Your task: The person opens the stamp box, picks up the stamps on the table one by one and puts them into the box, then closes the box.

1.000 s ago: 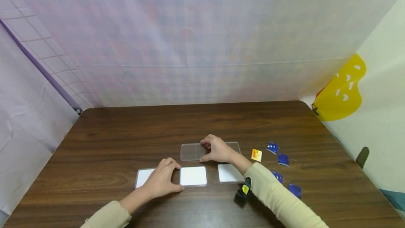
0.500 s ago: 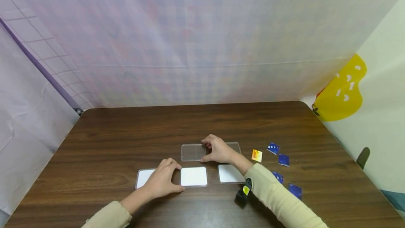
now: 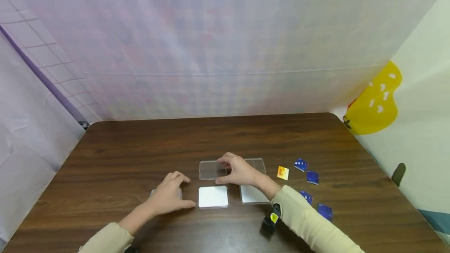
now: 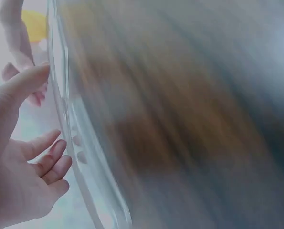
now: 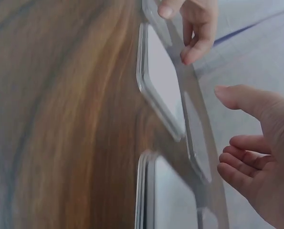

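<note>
In the head view, a flat case with a white face lies on the table between my hands. My left hand, thumb and fingers spread, is left of it and over another flat case, mostly hidden. Above the right part of a clear flat lid my right hand hovers with thumb and fingertips apart. Another white-faced case lies partly under my right forearm, with a second clear lid behind it. Both wrist views show nothing held: left hand, right hand.
To the right lie a small yellow-and-white piece and several small blue pieces, such as one blue piece. A black wrist device hangs under the right sleeve. A curtain stands behind the dark wooden table.
My left hand has moved left, away from the middle white-faced case, uncovering its left edge. My right hand has shifted slightly left and nearer to me. The view has shifted slightly.
</note>
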Action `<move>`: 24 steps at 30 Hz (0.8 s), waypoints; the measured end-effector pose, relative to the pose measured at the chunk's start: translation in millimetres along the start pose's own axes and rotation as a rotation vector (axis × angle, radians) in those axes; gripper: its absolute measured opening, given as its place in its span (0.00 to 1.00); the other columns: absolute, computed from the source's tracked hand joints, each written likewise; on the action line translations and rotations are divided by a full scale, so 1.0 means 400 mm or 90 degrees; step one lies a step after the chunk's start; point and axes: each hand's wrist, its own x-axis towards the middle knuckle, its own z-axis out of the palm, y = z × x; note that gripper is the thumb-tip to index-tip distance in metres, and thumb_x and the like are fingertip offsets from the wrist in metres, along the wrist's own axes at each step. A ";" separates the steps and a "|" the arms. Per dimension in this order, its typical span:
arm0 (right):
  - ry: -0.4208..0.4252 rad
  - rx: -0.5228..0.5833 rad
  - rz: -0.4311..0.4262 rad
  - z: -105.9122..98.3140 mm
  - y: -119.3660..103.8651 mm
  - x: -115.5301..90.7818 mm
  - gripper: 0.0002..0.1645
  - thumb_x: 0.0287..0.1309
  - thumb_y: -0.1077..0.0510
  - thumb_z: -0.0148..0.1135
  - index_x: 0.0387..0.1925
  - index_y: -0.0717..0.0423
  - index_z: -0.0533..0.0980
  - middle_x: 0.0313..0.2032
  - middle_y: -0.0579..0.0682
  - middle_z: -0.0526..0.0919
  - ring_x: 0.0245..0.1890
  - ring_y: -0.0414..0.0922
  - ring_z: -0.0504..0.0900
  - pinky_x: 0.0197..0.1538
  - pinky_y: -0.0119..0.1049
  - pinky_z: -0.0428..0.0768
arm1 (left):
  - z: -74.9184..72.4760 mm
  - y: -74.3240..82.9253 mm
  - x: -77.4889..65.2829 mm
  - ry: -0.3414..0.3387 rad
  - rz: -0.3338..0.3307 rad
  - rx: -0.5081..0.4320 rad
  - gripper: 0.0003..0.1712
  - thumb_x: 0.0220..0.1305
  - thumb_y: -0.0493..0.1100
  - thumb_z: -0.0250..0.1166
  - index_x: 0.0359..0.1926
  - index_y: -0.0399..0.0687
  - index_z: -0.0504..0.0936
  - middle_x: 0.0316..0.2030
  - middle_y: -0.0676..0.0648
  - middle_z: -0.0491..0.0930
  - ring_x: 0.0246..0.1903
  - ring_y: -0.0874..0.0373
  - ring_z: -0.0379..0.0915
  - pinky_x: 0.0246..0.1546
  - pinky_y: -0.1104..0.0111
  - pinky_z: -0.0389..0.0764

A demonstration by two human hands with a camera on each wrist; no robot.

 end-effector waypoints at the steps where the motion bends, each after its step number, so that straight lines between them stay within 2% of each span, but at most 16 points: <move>1: -0.003 -0.001 -0.006 0.004 -0.007 0.000 0.36 0.42 0.51 0.71 0.50 0.68 0.71 0.44 0.57 0.75 0.44 0.49 0.75 0.47 0.38 0.76 | -0.008 -0.009 -0.007 0.006 -0.002 0.005 0.37 0.37 0.58 0.73 0.46 0.39 0.76 0.43 0.46 0.73 0.46 0.51 0.67 0.46 0.57 0.74; 6: -0.005 0.002 -0.037 0.035 -0.038 0.003 0.34 0.42 0.51 0.70 0.48 0.67 0.72 0.42 0.56 0.76 0.42 0.48 0.76 0.46 0.34 0.77 | -0.035 -0.065 -0.043 0.025 -0.013 0.029 0.36 0.38 0.59 0.72 0.44 0.38 0.76 0.41 0.47 0.75 0.43 0.53 0.68 0.39 0.62 0.75; 14: 0.000 0.055 -0.042 0.108 -0.099 0.031 0.29 0.42 0.54 0.70 0.45 0.66 0.75 0.39 0.54 0.78 0.39 0.45 0.77 0.44 0.27 0.76 | -0.064 -0.129 -0.083 0.029 -0.039 0.015 0.38 0.42 0.62 0.69 0.47 0.38 0.76 0.44 0.45 0.75 0.46 0.47 0.68 0.45 0.51 0.74; 18: -0.016 0.032 -0.052 0.148 -0.120 0.046 0.29 0.41 0.53 0.70 0.45 0.64 0.75 0.40 0.52 0.78 0.39 0.40 0.76 0.45 0.23 0.74 | -0.075 -0.141 -0.098 0.030 -0.034 0.016 0.39 0.40 0.63 0.69 0.46 0.38 0.76 0.44 0.44 0.75 0.46 0.44 0.69 0.45 0.48 0.73; 24: -0.026 -0.035 -0.084 0.180 -0.136 0.063 0.29 0.40 0.51 0.71 0.45 0.63 0.75 0.40 0.51 0.79 0.39 0.38 0.75 0.45 0.20 0.71 | -0.087 -0.154 -0.117 0.019 -0.025 0.005 0.41 0.36 0.63 0.72 0.45 0.38 0.75 0.44 0.44 0.74 0.46 0.43 0.68 0.44 0.46 0.72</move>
